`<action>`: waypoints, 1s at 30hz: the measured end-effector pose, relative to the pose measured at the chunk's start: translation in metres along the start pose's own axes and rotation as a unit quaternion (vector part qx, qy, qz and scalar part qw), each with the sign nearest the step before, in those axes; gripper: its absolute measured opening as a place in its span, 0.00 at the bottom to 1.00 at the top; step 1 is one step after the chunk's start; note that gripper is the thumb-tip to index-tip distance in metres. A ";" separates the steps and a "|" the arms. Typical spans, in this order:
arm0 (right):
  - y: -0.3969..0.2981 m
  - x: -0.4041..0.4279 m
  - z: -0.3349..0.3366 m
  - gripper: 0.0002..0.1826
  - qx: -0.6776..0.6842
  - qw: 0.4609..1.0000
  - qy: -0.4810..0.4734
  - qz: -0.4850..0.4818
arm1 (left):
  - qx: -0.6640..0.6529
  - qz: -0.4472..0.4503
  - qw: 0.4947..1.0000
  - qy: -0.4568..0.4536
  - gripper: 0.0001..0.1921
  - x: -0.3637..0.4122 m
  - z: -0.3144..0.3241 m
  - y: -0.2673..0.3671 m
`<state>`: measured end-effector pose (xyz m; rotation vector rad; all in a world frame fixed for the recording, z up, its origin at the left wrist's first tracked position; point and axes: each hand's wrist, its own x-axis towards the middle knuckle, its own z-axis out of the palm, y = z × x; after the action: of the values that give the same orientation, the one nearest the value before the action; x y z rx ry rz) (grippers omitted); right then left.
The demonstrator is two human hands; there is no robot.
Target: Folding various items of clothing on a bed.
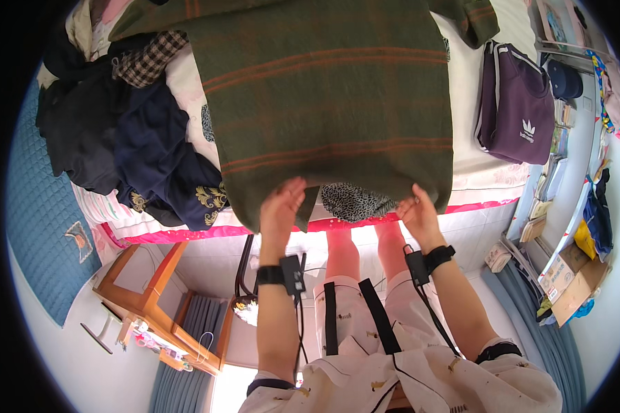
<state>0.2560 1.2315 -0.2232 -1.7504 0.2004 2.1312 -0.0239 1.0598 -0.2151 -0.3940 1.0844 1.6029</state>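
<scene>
A dark green plaid garment with orange stripes (pixel 330 108) lies spread out before me, its sleeves towards the far side. Its near hem rises in a shallow arch between my hands. Over the left part of that hem is my left hand (pixel 284 201), slightly blurred, with fabric showing on both sides of it. My right hand (pixel 418 211) touches the hem's right part, thumb up and fingers bent. Whether either hand pinches the cloth is unclear. Below the arch, a black-and-white patterned cloth (pixel 354 201) shows at the bed's edge.
Dark crumpled clothes (pixel 150 129) and a checked cloth (pixel 152 59) are heaped on the left of the bed (pixel 488 178). A folded purple sweatshirt (pixel 519 108) lies on the right. Shelves with books (pixel 550 178) and a cardboard box (pixel 573 289) stand further right. A wooden chair (pixel 150 294) is at lower left.
</scene>
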 end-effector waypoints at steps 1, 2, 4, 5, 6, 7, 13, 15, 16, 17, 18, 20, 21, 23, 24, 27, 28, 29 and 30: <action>-0.013 0.000 0.008 0.11 -0.083 0.993 -0.075 -0.034 | 0.063 0.042 0.997 -0.026 0.25 0.008 0.014 0.017; -0.026 -0.001 0.016 0.11 -0.166 0.973 -0.148 -0.070 | 0.130 0.057 0.990 -0.015 0.26 0.016 0.029 0.030; -0.036 -0.015 0.048 0.12 -0.320 0.925 -0.126 -0.160 | 0.273 0.108 0.956 0.017 0.18 0.025 0.029 0.044; -0.034 -0.024 0.068 0.11 -0.342 0.913 -0.090 -0.206 | 0.273 0.107 0.956 0.019 0.18 0.024 0.021 0.038; -0.033 -0.023 0.071 0.11 -0.342 0.912 -0.093 -0.206 | 0.379 0.103 0.919 0.008 0.11 0.024 0.012 0.031; -0.031 -0.021 0.073 0.11 -0.415 0.862 -0.133 -0.259 | 0.481 0.096 0.871 -0.003 0.06 0.023 0.002 0.024; -0.008 -0.017 0.081 0.19 -0.684 0.557 -0.116 -0.456 | 0.824 0.205 0.527 0.032 0.21 -0.013 0.012 -0.051; -0.005 -0.026 0.102 0.22 -0.750 0.312 -0.044 -0.582 | 0.842 0.249 0.473 0.071 0.22 -0.010 0.018 -0.054; -0.006 -0.019 0.101 0.22 -0.750 0.311 -0.044 -0.582 | 0.854 0.291 0.416 0.110 0.23 -0.009 0.018 -0.054; -0.010 -0.011 0.098 0.20 -0.769 0.276 -0.049 -0.574 | 0.854 0.290 0.418 0.109 0.23 -0.005 0.015 -0.054; -0.015 -0.004 0.096 0.19 -0.787 0.240 -0.056 -0.566 | 0.856 0.271 0.429 0.095 0.23 0.002 0.008 -0.052; -0.027 -0.003 0.096 0.15 -0.793 0.219 -0.068 -0.565 | 0.858 0.253 0.439 0.084 0.22 0.008 -0.005 -0.047; -0.031 -0.006 0.097 0.12 -0.806 0.219 -0.086 -0.543 | 0.854 0.247 0.452 0.074 0.21 0.009 -0.011 -0.045; -0.038 -0.012 0.099 0.09 -0.809 0.214 -0.138 -0.530 | 0.850 0.241 0.464 0.063 0.21 0.006 -0.012 -0.044; -0.036 -0.017 0.098 0.09 -0.808 0.214 -0.140 -0.531 | 0.827 0.238 0.510 0.010 0.23 -0.003 -0.002 -0.040; -0.021 -0.047 0.086 0.08 -0.825 0.328 -0.234 -0.397 | 0.809 0.221 0.535 -0.099 0.28 -0.033 0.042 -0.038; -0.011 -0.057 0.083 0.08 -0.818 0.359 -0.253 -0.372 | 0.820 0.206 0.521 -0.117 0.29 -0.040 0.053 -0.043; 0.003 -0.057 0.073 0.07 -0.829 0.346 -0.258 -0.355 | 0.821 0.205 0.520 -0.116 0.29 -0.043 0.055 -0.054; 0.015 -0.057 0.067 0.07 -0.828 0.346 -0.259 -0.357 | 0.812 0.207 0.532 -0.117 0.28 -0.042 0.052 -0.068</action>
<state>0.1983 1.2288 -0.1559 -0.7004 -3.0664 1.4569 0.0657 1.0751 -0.1865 1.3860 1.9878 0.3169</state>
